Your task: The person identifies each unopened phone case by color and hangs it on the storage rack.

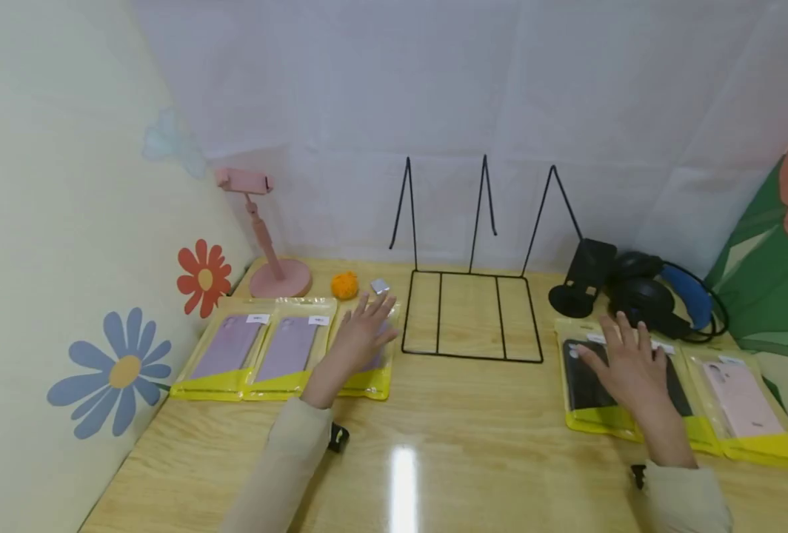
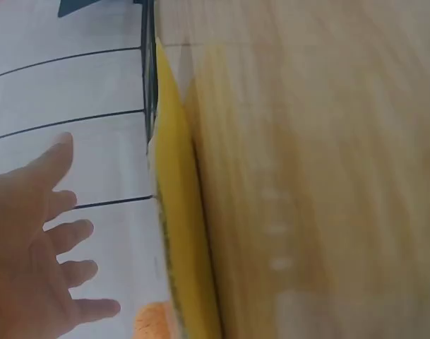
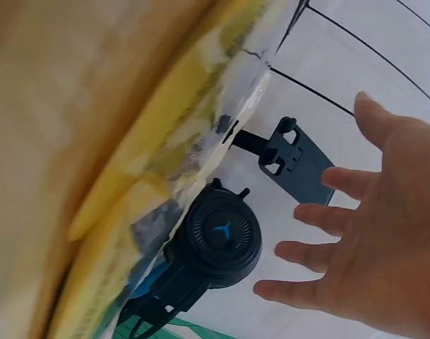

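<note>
Two hands, both spread with straight fingers, gripping nothing. Left hand [image 1: 361, 334] lies over the third purple case pack [image 1: 374, 374], beside two more packs [image 1: 257, 352]. Right hand [image 1: 627, 366] lies over the black case pack [image 1: 587, 392]; contact cannot be told. Wire rack [image 1: 472, 314] stands between them. Headphones [image 1: 654, 300] sit behind the right hand.

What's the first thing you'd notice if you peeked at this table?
Two open hands stand out: the left hand over a purple phone case pack at the left, the right hand over a black phone case pack at the right. Between them stands a black wire rack.
</note>
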Demonstrator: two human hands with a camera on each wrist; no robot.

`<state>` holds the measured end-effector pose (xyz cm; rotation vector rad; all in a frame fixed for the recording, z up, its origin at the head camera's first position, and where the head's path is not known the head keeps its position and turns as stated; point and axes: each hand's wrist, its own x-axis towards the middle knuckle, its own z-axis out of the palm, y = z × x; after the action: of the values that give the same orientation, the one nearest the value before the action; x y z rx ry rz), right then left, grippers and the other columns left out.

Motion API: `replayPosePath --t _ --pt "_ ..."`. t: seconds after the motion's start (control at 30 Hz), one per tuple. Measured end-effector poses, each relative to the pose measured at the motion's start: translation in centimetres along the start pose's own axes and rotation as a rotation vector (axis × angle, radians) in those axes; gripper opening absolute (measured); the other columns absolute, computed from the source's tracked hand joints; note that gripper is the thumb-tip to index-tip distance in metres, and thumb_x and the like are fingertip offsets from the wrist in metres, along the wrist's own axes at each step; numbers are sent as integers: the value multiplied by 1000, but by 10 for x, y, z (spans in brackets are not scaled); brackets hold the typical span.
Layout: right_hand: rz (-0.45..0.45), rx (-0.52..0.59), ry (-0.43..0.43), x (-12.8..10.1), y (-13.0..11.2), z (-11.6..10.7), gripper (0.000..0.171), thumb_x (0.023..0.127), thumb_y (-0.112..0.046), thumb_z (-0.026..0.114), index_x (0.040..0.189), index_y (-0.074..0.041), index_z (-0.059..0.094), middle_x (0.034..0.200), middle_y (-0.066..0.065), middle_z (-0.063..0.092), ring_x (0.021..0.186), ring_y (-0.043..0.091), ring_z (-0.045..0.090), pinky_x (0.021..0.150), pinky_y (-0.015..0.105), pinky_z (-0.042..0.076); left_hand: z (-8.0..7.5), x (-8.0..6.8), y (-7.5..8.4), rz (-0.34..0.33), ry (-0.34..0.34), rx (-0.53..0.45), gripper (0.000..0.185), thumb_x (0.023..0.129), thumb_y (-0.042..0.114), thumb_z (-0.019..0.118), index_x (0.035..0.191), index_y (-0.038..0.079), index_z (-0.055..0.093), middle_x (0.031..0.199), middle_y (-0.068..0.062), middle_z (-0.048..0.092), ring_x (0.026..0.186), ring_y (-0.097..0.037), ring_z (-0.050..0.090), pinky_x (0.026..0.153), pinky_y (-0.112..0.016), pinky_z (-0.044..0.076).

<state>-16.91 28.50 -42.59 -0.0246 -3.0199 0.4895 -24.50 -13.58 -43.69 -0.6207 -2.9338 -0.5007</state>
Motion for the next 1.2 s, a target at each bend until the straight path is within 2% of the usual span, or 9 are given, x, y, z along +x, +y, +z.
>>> replayPosePath --t 0.13,0.27,0.37,0.5,0.63,0.8,1.0,1.1,1.2 --pt "45 -8 -44 -3 3 -1 81 97 -56 44 151 0 20 147 38 21 128 61 19 93 77 21 6 10 -2 47 -58 -18 64 97 36 56 149 6 34 154 -18 29 141 -46 19 107 -66 23" --pt "132 0 -80 -7 4 2 87 95 -57 46 146 10 24 134 44 32 115 64 32 83 73 35 11 17 -4 59 -122 -55 65 97 36 56 149 5 33 154 -17 28 143 -43 15 109 -64 21" --pt "201 16 -126 -9 5 6 93 93 -61 48 143 14 26 130 46 35 113 65 35 80 72 38 15 21 -6 71 -155 -89 67 95 36 59 148 3 35 154 -16 28 144 -42 13 110 -62 20" --pt "272 25 -236 -8 6 11 106 88 -72 45 145 15 20 135 47 27 119 65 28 85 73 35 20 23 -5 81 -194 -101 68 93 38 61 147 3 38 155 -15 28 144 -40 11 113 -58 19" --pt "323 13 -308 -6 4 14 116 81 -79 45 144 16 20 137 48 20 123 64 23 90 75 31 21 23 -2 80 -223 -99 69 92 40 62 145 2 40 154 -17 29 144 -41 13 114 -56 19" --pt "359 -9 -377 -5 -1 15 116 78 -79 50 146 12 21 137 49 19 126 65 16 94 77 24 23 20 -1 66 -233 -85 70 90 39 65 143 -1 43 154 -17 30 144 -42 13 114 -56 18" --pt "335 -48 -339 -8 -4 18 108 80 -75 53 145 8 29 136 48 20 126 64 14 94 78 22 26 20 -3 42 -247 -82 70 89 40 67 143 2 44 154 -13 30 144 -41 11 114 -57 16" --pt "327 -74 -327 -9 -6 17 105 81 -74 52 145 7 31 134 48 21 125 64 18 94 75 25 27 22 -4 39 -260 -67 70 89 42 66 144 4 44 155 -11 30 145 -40 11 115 -56 13" --pt "337 -91 -351 -9 -9 15 105 82 -75 50 147 5 28 133 49 25 122 65 24 93 74 28 26 23 -4 40 -267 -55 69 89 43 65 143 5 45 155 -11 31 145 -39 11 115 -56 12"
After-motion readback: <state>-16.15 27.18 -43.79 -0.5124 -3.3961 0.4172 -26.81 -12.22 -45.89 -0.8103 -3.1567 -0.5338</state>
